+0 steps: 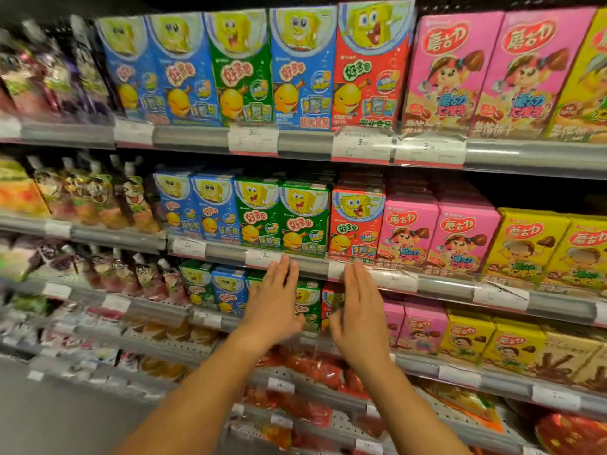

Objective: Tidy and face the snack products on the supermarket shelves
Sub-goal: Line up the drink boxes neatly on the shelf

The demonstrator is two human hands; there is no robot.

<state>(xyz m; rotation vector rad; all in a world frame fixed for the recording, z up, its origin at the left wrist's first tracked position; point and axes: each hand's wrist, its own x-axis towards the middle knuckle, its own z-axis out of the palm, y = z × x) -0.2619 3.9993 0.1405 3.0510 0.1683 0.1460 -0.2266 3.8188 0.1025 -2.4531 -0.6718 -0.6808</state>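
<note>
Both my hands reach up toward the middle shelves, fingers straight and together. My left hand [274,300] is raised in front of a green snack box [308,302] on the third shelf, fingertips at the shelf rail [305,262] above. My right hand [361,310] is raised beside it, in front of a red box [330,300], fingertips near the same rail. Neither hand holds anything. Just above the fingertips stand two green cartoon boxes [303,218] and a red one [356,221] on the second shelf.
Blue, green and red cartoon boxes [243,67] fill the top shelf, with pink boxes [456,73] to their right. Pink [437,234] and yellow boxes [528,244] continue rightward. Bagged snacks [92,198] fill the left. Red packets [305,366] lie on lower shelves.
</note>
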